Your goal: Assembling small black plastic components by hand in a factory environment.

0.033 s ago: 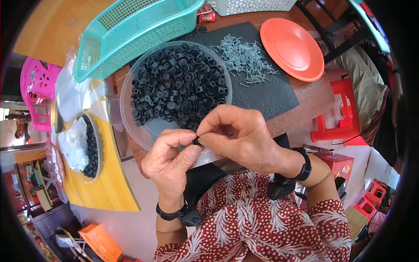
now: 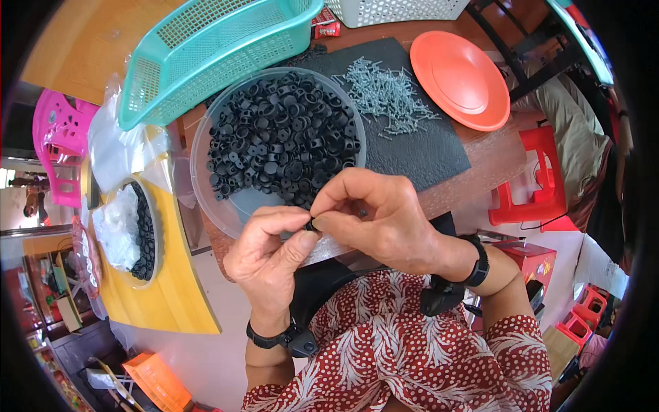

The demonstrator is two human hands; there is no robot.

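Observation:
My left hand (image 2: 271, 257) and my right hand (image 2: 374, 220) meet just in front of my chest. Both pinch one small black plastic part (image 2: 311, 224) between thumbs and fingertips. Whether anything else is held with it is hidden by my fingers. Right behind the hands stands a clear round bowl (image 2: 198, 172) filled with several black plastic parts (image 2: 278, 141) of the same kind. A loose pile of grey screws (image 2: 388, 93) lies on a black mat (image 2: 425, 154) to the right of the bowl. Each wrist wears a black band.
A teal mesh basket (image 2: 213, 48) sits at the back left, a white basket (image 2: 391, 10) and an orange plate (image 2: 460, 69) at the back right. On a yellow surface (image 2: 171, 295) to the left, a second bowl (image 2: 141, 230) holds black parts and a plastic bag. A red stool (image 2: 542, 178) stands right.

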